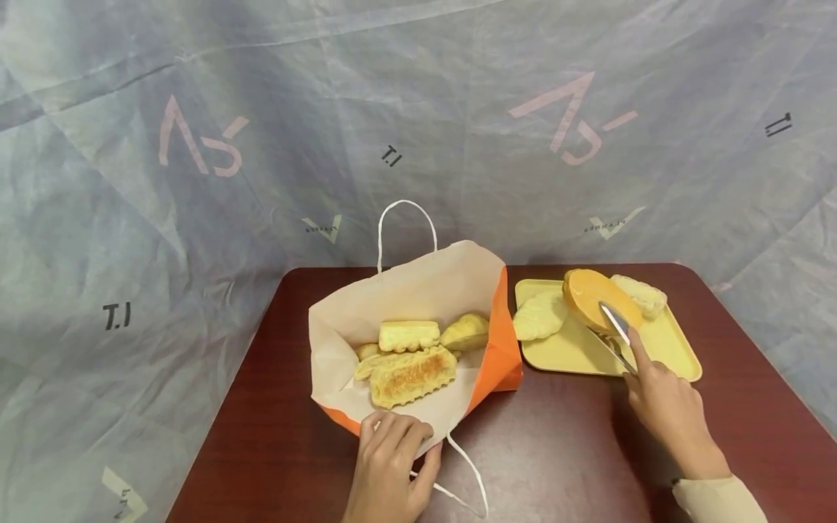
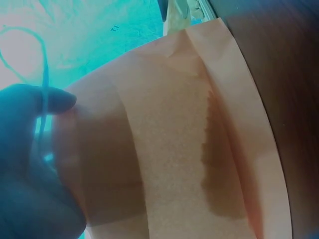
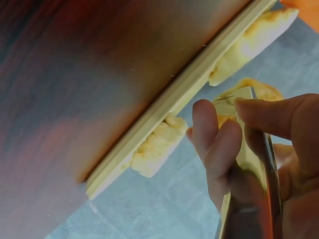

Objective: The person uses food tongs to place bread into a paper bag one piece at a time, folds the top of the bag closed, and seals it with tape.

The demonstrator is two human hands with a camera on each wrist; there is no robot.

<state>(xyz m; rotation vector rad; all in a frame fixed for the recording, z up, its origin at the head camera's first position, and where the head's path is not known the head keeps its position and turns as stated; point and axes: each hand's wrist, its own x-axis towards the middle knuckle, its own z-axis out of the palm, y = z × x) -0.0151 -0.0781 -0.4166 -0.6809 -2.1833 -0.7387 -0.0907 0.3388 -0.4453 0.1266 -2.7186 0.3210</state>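
Observation:
In the head view my left hand point(image 1: 392, 465) holds the near rim of an open paper bag point(image 1: 503, 363), orange outside and white inside. The left wrist view shows the thumb against the bag's side point(image 2: 169, 124). Several bread pieces lie in the bag, among them a browned ridged one point(image 1: 412, 375). My right hand point(image 1: 667, 410) grips metal tongs point(image 1: 615, 321). Between the tongs' tips is an oval, orange-yellow bread point(image 1: 585, 294), tilted above a yellow tray point(image 1: 546, 357). In the right wrist view the fingers wrap the tongs point(image 3: 251, 167); they partly hide that bread.
A pale flat bread point(image 1: 539, 317) lies at the tray's left, next to the bag. Another pale bread point(image 1: 644, 296) sits at its far right. White string handles point(image 1: 407, 202) stand behind and hang before the bag. A grey printed sheet point(image 1: 418, 131) hangs behind the dark red table point(image 1: 556, 450).

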